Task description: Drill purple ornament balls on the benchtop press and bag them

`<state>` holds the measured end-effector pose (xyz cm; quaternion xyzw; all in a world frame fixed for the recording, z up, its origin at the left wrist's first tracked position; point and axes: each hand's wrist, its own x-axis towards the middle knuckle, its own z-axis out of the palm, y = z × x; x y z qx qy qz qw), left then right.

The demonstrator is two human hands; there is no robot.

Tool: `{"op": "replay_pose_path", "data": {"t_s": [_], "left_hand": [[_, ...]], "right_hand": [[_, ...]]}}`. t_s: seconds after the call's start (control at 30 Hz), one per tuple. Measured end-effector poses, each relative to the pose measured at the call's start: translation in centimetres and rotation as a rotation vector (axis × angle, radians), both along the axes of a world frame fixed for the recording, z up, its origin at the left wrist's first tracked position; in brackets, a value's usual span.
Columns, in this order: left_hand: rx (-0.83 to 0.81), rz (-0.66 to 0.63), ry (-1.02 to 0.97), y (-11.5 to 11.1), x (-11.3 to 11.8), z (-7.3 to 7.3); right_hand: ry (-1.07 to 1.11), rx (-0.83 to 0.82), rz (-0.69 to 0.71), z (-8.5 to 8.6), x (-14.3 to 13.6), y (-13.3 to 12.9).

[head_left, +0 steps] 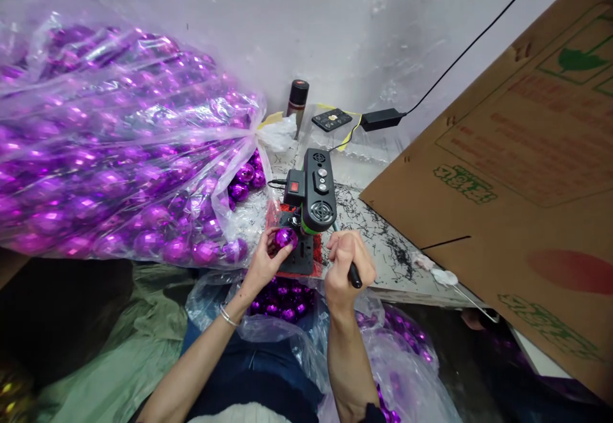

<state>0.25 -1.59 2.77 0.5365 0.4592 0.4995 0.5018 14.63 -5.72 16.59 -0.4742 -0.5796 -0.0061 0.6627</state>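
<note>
My left hand [265, 260] pinches a shiny purple faceted ball [286, 238] at the front of a small black bench drill press [320, 186]. The ball sits just above the machine's dark base plate [301, 260], under its head; whether it touches the plate I cannot tell. My right hand [348, 260] is closed in a fist around a lever handle [355, 276], whose black end sticks out below the fingers. The lever's shaft runs from the machine's right side. A box with a red switch [294, 186] is fixed to the machine's left.
A large clear bag of purple balls [143, 174] lies at left, its mouth open near the machine. More balls [287, 301] rest in plastic on my lap. A cardboard box [517, 174] leans in at right. Behind stand a dark can [297, 100] and a power adapter [382, 118]. Black shavings [364, 218] litter the table.
</note>
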Motion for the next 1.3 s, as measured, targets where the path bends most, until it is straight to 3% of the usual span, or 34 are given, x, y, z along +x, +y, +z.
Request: {"op": "replay_pose_path", "data": {"t_s": [0.17, 0.37, 0.57, 0.7, 0.97, 1.3], "left_hand": [[0.188, 0.070, 0.301, 0.0, 1.0, -0.6], [0.293, 0.080, 0.441, 0.7, 1.0, -1.1], [0.421, 0.049, 0.434, 0.6, 1.1, -2.4], [0.466, 0.050, 0.418, 0.6, 1.3, -2.9], [0.461, 0.012, 0.419, 0.5, 1.2, -2.7], [0.534, 0.039, 0.417, 0.6, 1.4, -3.1]], "right_hand": [[-0.030, 0.023, 0.001, -0.3, 0.1, -0.2], [-0.058, 0.010, -0.028, -0.8, 0.1, -0.5], [-0.080, 0.007, -0.024, -1.3, 0.1, -0.8], [-0.084, 0.030, -0.039, -2.6, -0.1, -0.9], [-0.073, 0.185, -0.034, -6.5, -0.5, 0.1], [-0.062, 0.209, -0.086, -8.5, -0.4, 0.5]]}}
